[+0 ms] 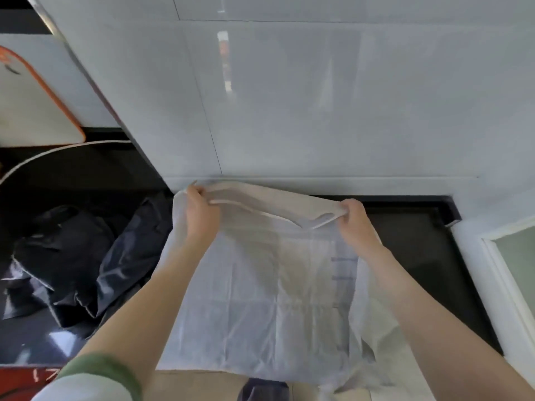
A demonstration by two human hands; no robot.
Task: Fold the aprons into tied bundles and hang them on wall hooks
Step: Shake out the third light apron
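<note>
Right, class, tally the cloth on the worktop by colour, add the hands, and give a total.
white apron: 1
dark cloth heap: 1 (pieces within it cannot be told apart)
hands, left hand and right hand: 2
Total: 4

A: Head view status?

B: Both hands up on a white apron (269, 287), spread over the black counter (417, 250) against the grey tiled wall (318, 96). Left hand (199, 215) pinches the top-left corner, right hand (354, 219) pinches the top-right; the top edge is folded over between them.

A: Anything beside it?

B: Dark crumpled apron pile (78, 261) on the counter, left of the white one, touching its left edge. White board with orange rim (31, 102) leaning at far left.
</note>
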